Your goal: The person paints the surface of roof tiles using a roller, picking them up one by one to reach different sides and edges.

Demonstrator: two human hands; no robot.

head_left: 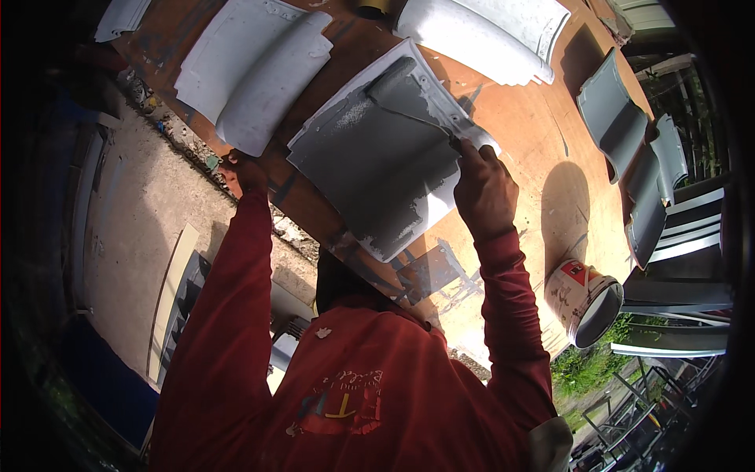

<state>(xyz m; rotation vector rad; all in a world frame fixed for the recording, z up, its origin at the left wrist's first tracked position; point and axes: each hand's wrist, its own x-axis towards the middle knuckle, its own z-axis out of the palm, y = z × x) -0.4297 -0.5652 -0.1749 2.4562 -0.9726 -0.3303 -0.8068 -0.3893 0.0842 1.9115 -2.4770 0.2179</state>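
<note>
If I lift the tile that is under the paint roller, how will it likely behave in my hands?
The tile would probably stay stiff: it has a moulded, curved shape. Its grey-coated face may be slippery, as the roller in the right hand rests on patchy, possibly wet paint. Its thin-looking edge might chip if knocked.

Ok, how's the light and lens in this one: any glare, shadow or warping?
Head view: hard sunlight bleaches part of the white tile at upper right; head view: the bucket throws a long, dark shadow across the wooden board; head view: the left hand sits in shade, its grip hard to read; head view: fisheye blackens the corners and bends edges near the rim.
</note>
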